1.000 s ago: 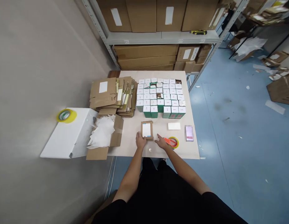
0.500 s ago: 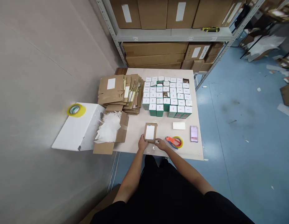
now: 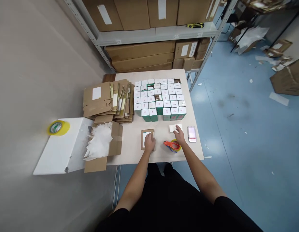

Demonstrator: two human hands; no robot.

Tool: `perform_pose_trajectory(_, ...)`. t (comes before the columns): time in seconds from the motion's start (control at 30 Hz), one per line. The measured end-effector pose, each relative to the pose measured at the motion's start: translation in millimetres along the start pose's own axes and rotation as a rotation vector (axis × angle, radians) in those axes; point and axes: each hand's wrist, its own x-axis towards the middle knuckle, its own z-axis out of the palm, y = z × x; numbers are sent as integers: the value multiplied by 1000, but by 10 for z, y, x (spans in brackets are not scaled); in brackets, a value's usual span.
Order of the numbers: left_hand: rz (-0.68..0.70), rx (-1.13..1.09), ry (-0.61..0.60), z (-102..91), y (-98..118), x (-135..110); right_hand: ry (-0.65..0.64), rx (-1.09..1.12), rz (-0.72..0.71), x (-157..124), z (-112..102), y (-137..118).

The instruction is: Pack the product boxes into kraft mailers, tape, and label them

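A small flat cardboard box [image 3: 142, 144] with a white label lies near the table's front edge. My left hand [image 3: 149, 142] is over its right side, fingers bunched on it and covering part of the label. My right hand [image 3: 179, 134] is at the near right edge of a small white rectangular block [image 3: 172, 128], its fingers apart; whether they touch the block is unclear. Just below that hand lies an orange tape dispenser [image 3: 169, 144] with a yellow tape roll. To the right rests a phone [image 3: 191, 133] with a lit screen.
Rows of white-topped green boxes [image 3: 167, 103] stand on the table [image 3: 130, 141]. Folded cardboard boxes [image 3: 101, 101] are piled at the left, beside an open carton [image 3: 117, 138] of white packing sheets. A yellow tape roll [image 3: 58, 128] sits on a white case. Behind is a loaded shelf [image 3: 137, 37].
My left hand has moved from the cardboard box's left edge onto its top right side. My right hand has left the box and moved right to the white block. The view has shifted.
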Motion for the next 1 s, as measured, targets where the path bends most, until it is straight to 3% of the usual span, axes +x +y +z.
perform_pose_trajectory(0.13, 48, -115, -179, 451, 554, 425, 94, -55, 35, 328, -379, 109)
perform_pose_trajectory(0.2, -30, -151, -287, 697, 744, 618, 117, -125, 118, 500, -479, 198)
perform_pose_trajectory(0.3, -186, -168, -378, 1023, 892, 839, 101, -269, 254, 710, -508, 372)
perform_pose_trajectory(0.43, -254, -153, -387, 1315, 919, 978, -10, -388, 322, 815, -387, 599)
perform_pose_trajectory(0.67, -358, -96, -291, 1508, 905, 1052, -14, -445, 265, 705, -212, 744)
perform_pose_trajectory(0.87, -462, -102, -218, 1555, 961, 1102, -161, -598, 231, 668, -171, 807)
perform_pose_trajectory(1.0, -430, -128, -228, 1525, 912, 1067, -194, -675, 223, 654, -99, 786)
